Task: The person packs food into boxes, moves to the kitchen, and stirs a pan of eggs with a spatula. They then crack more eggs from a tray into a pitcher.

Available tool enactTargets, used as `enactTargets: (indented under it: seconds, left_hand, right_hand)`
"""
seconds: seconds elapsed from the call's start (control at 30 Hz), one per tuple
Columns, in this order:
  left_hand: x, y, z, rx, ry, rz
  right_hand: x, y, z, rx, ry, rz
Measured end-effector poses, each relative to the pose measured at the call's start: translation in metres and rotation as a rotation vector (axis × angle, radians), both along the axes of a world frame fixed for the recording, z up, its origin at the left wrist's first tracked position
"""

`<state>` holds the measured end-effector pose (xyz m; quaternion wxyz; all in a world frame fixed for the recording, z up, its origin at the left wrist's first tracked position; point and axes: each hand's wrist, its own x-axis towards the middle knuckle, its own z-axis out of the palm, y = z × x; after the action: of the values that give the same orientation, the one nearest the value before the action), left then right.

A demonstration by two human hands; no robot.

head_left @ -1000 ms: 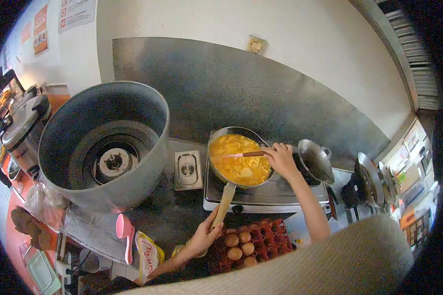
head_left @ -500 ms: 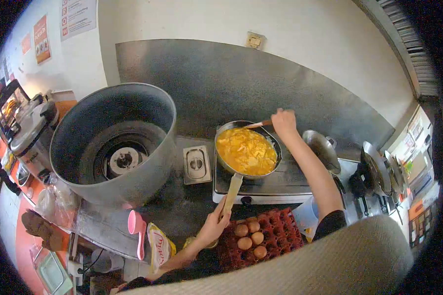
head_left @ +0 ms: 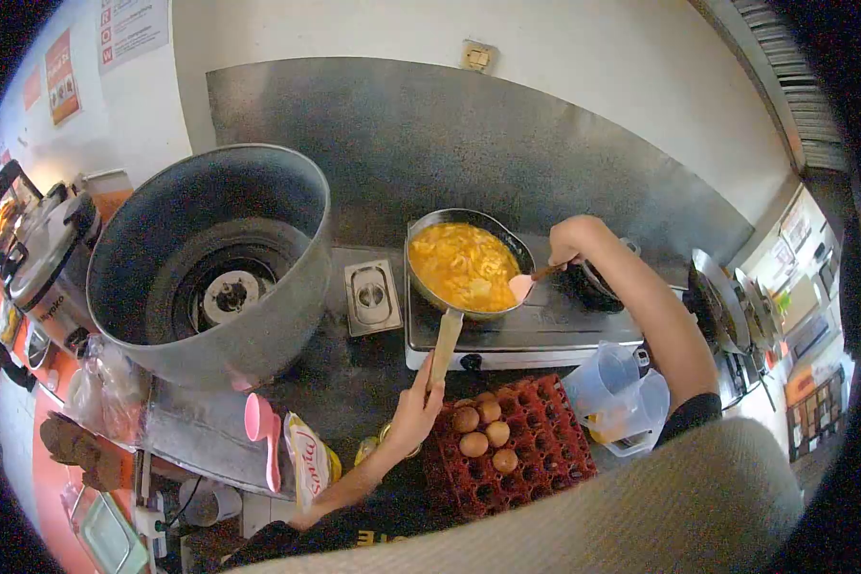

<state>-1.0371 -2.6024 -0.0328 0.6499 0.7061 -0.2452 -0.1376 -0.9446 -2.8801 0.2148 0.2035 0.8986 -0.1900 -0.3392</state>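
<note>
A metal pan (head_left: 521, 251) full of yellow scrambled egg (head_left: 459, 265) sits on a portable stove (head_left: 545, 330). My left hand (head_left: 413, 411) grips the end of the pan's pale wooden handle (head_left: 443, 346). My right hand (head_left: 566, 239) holds a pink spatula (head_left: 524, 283) whose blade rests at the pan's right rim, just outside the egg. A red egg tray (head_left: 536, 450) with several brown eggs (head_left: 481, 430) lies in front of the stove, beside my left hand.
A large grey metal drum (head_left: 210, 258) stands at the left, a small steel tub (head_left: 372, 295) between it and the stove. Clear measuring jugs (head_left: 614, 392) sit right of the egg tray. A rice cooker (head_left: 38, 268), a pink scoop (head_left: 261, 430) and a yellow packet (head_left: 306, 459) are at the left.
My right hand swung the spatula from the pan's middle to its far rim, then down to the right rim. My left hand stayed on the handle.
</note>
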Motion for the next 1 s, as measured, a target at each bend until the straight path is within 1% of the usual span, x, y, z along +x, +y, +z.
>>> enactTargets:
  seconds: [0.03, 0.13, 0.23, 0.33, 0.43, 0.47, 0.57, 0.67, 0.7, 0.77, 0.83, 0.87, 0.9, 0.97, 1.0]
  left_hand:
    - [0.001, 0.0, -0.001, -0.005, -0.013, -0.001]
    - [0.002, 0.0, -0.001, -0.02, -0.038, 0.006]
    - [0.002, -0.001, 0.002, -0.015, -0.037, 0.01]
    - [0.003, 0.001, 0.002, 0.024, -0.031, -0.001]
    - [0.005, -0.001, 0.0, 0.009, -0.038, -0.001]
    - [0.005, -0.001, 0.0, 0.006, -0.035, 0.002]
    - [0.004, 0.0, 0.005, 0.028, -0.035, -0.012]
    - [0.004, 0.002, 0.009, 0.04, -0.025, -0.019]
    - [0.003, 0.002, 0.009, 0.039, -0.017, -0.019]
    - [0.002, 0.004, 0.012, 0.036, -0.003, -0.031]
    - [0.002, 0.003, 0.011, 0.024, 0.006, -0.036]
    - [0.002, 0.003, 0.009, 0.015, 0.008, -0.035]
    - [0.002, 0.002, 0.008, 0.008, 0.008, -0.035]
    - [0.002, 0.002, 0.007, 0.017, 0.029, -0.037]
    - [0.002, 0.003, 0.006, 0.023, 0.039, -0.038]
  right_hand:
    - [0.004, -0.004, -0.003, 0.077, 0.069, -0.064]
    - [0.004, -0.003, -0.008, 0.216, 0.099, -0.162]
    - [0.007, -0.005, -0.012, 0.387, 0.063, -0.224]
    - [0.009, -0.002, -0.022, 0.453, -0.065, -0.167]
    - [0.002, 0.017, -0.022, 0.367, -0.33, -0.008]
    - [0.009, 0.008, -0.031, 0.284, -0.339, 0.188]
    - [-0.01, 0.013, -0.026, 0.195, -0.556, 0.248]
    - [-0.038, 0.023, -0.026, 0.243, -0.63, 0.223]
    - [-0.051, 0.03, -0.029, 0.25, -0.688, 0.273]
    - [-0.064, 0.026, -0.056, 0.331, -0.787, 0.348]
    - [-0.078, 0.033, -0.073, 0.449, -0.788, 0.247]
    - [-0.086, 0.04, -0.08, 0.456, -0.798, 0.245]
    - [-0.088, 0.034, -0.099, 0.431, -0.787, 0.296]
    - [-0.091, 0.019, -0.14, 0.394, -0.872, 0.396]
    - [-0.094, 0.02, -0.149, 0.354, -0.881, 0.394]
